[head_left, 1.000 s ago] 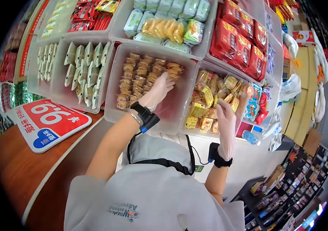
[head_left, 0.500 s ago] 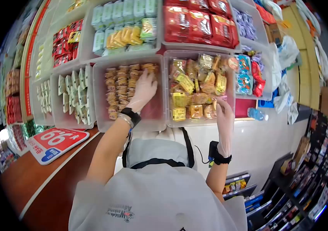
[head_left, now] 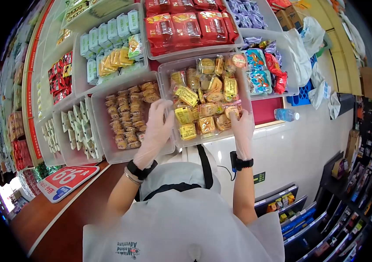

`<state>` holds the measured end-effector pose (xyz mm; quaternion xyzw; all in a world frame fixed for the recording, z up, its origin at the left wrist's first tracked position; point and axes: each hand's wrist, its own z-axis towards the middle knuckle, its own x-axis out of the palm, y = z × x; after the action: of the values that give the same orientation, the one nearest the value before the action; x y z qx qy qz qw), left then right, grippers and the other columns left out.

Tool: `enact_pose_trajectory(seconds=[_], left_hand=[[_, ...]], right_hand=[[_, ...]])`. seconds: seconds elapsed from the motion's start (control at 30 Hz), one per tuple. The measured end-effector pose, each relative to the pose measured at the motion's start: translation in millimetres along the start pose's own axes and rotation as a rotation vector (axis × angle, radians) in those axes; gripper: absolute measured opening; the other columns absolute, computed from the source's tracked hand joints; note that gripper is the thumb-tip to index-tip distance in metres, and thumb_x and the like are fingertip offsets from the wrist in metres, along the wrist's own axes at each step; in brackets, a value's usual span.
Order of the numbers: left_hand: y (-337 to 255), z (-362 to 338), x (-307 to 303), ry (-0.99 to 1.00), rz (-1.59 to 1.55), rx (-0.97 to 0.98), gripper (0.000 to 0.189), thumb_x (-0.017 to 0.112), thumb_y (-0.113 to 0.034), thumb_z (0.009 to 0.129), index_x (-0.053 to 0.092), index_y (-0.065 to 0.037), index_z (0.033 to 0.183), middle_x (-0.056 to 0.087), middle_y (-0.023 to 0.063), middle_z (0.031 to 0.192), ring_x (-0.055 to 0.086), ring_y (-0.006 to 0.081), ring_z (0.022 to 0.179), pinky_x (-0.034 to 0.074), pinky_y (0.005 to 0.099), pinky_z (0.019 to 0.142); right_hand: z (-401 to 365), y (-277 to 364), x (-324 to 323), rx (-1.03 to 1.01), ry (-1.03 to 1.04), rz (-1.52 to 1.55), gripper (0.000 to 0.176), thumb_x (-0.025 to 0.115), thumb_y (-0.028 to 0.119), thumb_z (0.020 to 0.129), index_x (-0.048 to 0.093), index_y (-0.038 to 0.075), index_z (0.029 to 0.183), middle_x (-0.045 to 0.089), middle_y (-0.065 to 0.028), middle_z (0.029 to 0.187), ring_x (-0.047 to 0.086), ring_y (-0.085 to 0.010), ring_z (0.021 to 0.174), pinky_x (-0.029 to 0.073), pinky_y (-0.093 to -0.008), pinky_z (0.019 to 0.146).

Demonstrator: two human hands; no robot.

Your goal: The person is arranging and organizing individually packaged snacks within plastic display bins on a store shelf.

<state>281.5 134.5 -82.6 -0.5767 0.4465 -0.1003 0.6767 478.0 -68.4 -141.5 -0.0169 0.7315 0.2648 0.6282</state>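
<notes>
My left hand, in a thin clear glove, is over the right wall of a clear bin with rows of small wrapped round cookies. Its fingers are bent and apart, with nothing visible in them. My right hand, gloved too, reaches over the front right of the neighbouring bin of mixed wrapped biscuits. Thumb and fingertips close on a round biscuit packet there. Yellow packets and clear-wrapped biscuits lie between the hands.
Behind are bins of red bags and pale green packs. To the right, a bin holds blue packets, with a water bottle nearby. A red price sign lies on the left; white plastic bags hang right.
My left hand has left the cookie rows and moved toward the right wall of their bin. My right hand has moved forward onto a biscuit packet. The whole view has shifted.
</notes>
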Motion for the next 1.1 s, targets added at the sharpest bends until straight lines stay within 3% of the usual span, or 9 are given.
enact_pose_trajectory(seconds=[0.07,0.3,0.5,0.6,0.67,0.83,0.93,1.03,1.1], left_hand=[[-5.6,-5.1,2.7,0.046,0.017,-0.005,0.027,0.054,-0.009,0.088,0.053,-0.002,0.114,0.048,0.0155,0.123,0.046,0.0316,0.118,0.038,0.0368,0.1],[1.9,-15.5,9.0,0.134,0.077,-0.002,0.031,0.054,-0.011,0.088,0.051,-0.003,0.118,0.047,0.0143,0.125,0.046,0.0316,0.118,0.037,0.0374,0.101],[1.4,-26.3,16.5,0.17,0.0,-0.028,0.034,0.054,-0.012,0.089,0.048,-0.004,0.122,0.049,0.0138,0.123,0.049,0.0305,0.115,0.039,0.0362,0.098],[0.2,-28.1,17.1,0.172,0.003,0.02,0.034,0.054,-0.012,0.089,0.048,-0.005,0.121,0.05,0.0136,0.122,0.05,0.0298,0.113,0.04,0.0353,0.097],[-6.4,-30.4,15.4,0.186,-0.006,-0.009,0.034,0.053,-0.012,0.089,0.048,-0.004,0.122,0.05,0.0138,0.122,0.051,0.0287,0.112,0.04,0.0352,0.096],[-2.6,-33.0,9.9,0.232,-0.099,-0.149,0.036,0.053,-0.015,0.091,0.047,-0.005,0.125,0.051,0.0122,0.125,0.052,0.0248,0.112,0.041,0.0348,0.095],[12.5,-27.6,10.1,0.238,-0.395,-0.275,0.04,0.054,-0.021,0.094,0.044,-0.007,0.131,0.05,0.01,0.129,0.049,0.0231,0.117,0.041,0.0345,0.098],[-10.4,-24.3,7.8,0.288,-0.64,-0.311,0.045,0.051,-0.03,0.097,0.038,-0.012,0.136,0.044,0.0082,0.135,0.045,0.0231,0.122,0.04,0.0366,0.1],[-44.3,-24.1,-3.3,0.342,-1.018,-0.631,0.054,0.046,-0.038,0.098,0.028,-0.011,0.141,0.039,0.0093,0.138,0.041,0.0231,0.128,0.035,0.0375,0.106]], right_hand=[[7.1,1.2,1.3,0.144,0.102,-0.027,0.053,0.064,0.044,0.08,0.058,-0.004,0.102,0.059,-0.0234,0.099,0.058,-0.0384,0.097,0.046,-0.0449,0.083],[-1.1,4.7,5.3,0.229,0.209,0.072,0.056,0.068,0.041,0.078,0.052,-0.006,0.104,0.057,-0.0247,0.103,0.058,-0.0376,0.097,0.046,-0.0436,0.083],[-2.2,-13.3,25.9,0.297,0.099,0.498,0.057,0.078,0.026,0.073,0.051,-0.011,0.108,0.058,-0.0172,0.099,0.059,-0.027,0.091,0.048,-0.0373,0.081],[-4.4,-4.9,22.8,0.338,0.211,0.789,0.059,0.079,0.025,0.073,0.052,-0.009,0.112,0.055,-0.0154,0.102,0.058,-0.024,0.093,0.049,-0.0343,0.081],[-6.8,-1.0,24.9,0.185,0.122,0.474,0.056,0.079,0.023,0.072,0.054,-0.005,0.114,0.052,-0.0142,0.106,0.057,-0.0226,0.094,0.049,-0.0319,0.08],[-17.0,11.5,0.9,0.152,0.072,0.549,0.057,0.079,0.017,0.069,0.054,-0.001,0.117,0.049,-0.0152,0.108,0.055,-0.0238,0.093,0.048,-0.0328,0.083],[-26.1,38.0,-21.6,0.049,0.031,0.729,0.055,0.077,0.011,0.07,0.053,0.0,0.118,0.05,-0.0124,0.108,0.054,-0.0211,0.093,0.048,-0.0315,0.083],[-40.7,86.0,-48.8,-0.151,0.228,0.995,0.051,0.073,0.006,0.074,0.053,0.002,0.121,0.057,-0.0113,0.112,0.057,-0.0189,0.101,0.047,-0.031,0.087],[-50.0,108.2,-48.8,-0.236,0.319,1.011,0.048,0.07,0.005,0.077,0.053,0.001,0.121,0.057,-0.0113,0.115,0.056,-0.0189,0.104,0.046,-0.031,0.089]])
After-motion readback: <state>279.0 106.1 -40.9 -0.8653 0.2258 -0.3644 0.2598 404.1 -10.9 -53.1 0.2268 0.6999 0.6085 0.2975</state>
